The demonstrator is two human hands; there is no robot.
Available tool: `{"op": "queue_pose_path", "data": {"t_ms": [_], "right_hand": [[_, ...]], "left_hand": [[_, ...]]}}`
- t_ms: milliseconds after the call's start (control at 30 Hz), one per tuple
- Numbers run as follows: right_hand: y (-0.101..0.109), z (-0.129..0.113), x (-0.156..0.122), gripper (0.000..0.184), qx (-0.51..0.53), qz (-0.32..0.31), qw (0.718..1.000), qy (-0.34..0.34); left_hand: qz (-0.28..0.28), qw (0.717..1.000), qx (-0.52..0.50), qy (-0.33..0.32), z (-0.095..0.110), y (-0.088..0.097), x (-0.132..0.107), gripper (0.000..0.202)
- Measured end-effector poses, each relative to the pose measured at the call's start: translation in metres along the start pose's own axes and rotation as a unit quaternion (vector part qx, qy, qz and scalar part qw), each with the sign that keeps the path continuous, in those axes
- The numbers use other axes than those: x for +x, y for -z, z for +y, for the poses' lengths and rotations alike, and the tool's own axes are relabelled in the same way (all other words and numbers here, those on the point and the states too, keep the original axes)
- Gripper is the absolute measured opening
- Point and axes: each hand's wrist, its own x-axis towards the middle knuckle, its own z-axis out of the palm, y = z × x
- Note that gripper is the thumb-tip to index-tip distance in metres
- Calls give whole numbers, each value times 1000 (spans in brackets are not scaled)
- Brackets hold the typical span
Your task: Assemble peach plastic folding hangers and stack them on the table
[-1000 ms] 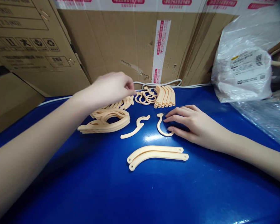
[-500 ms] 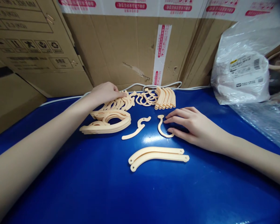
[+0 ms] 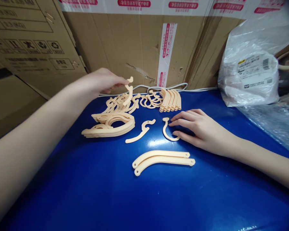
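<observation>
My left hand (image 3: 108, 81) pinches a cream plastic hanger arm (image 3: 128, 96), raised above the back pile of similar hooked arms (image 3: 115, 103). My right hand (image 3: 195, 126) lies on the blue table with its fingers apart; its fingertips are beside a curved hanger hook (image 3: 166, 131), and the thumb overlaps the hook's lower end. Left of that hook lies a single hooked hanger arm (image 3: 141, 132). Closer to me, two longer curved hanger arms (image 3: 163, 160) with holes at their ends lie side by side.
A stack of hanger pieces (image 3: 110, 131) sits at the left. Several hooks (image 3: 150, 101) and a row of longer arms (image 3: 170, 100) lie at the back. Behind them run a white cable (image 3: 168, 87) and cardboard boxes (image 3: 125, 48). A plastic-wrapped package (image 3: 250, 73) stands at the right.
My left hand has lifted one hooked hanger arm up out of the back pile and moved slightly up and left. The right hand has stayed in place.
</observation>
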Motion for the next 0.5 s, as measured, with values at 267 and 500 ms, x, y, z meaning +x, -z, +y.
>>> {"op": "queue_pose_path", "data": {"t_ms": [267, 500], "right_hand": [[0, -1, 0, 27, -1, -2, 1000, -1], [1, -1, -2, 28, 0, -6, 1000, 0]], "left_hand": [[-85, 995, 9, -47, 54, -13, -42, 42], [-203, 966, 106, -118, 57, -38, -43, 36]]}}
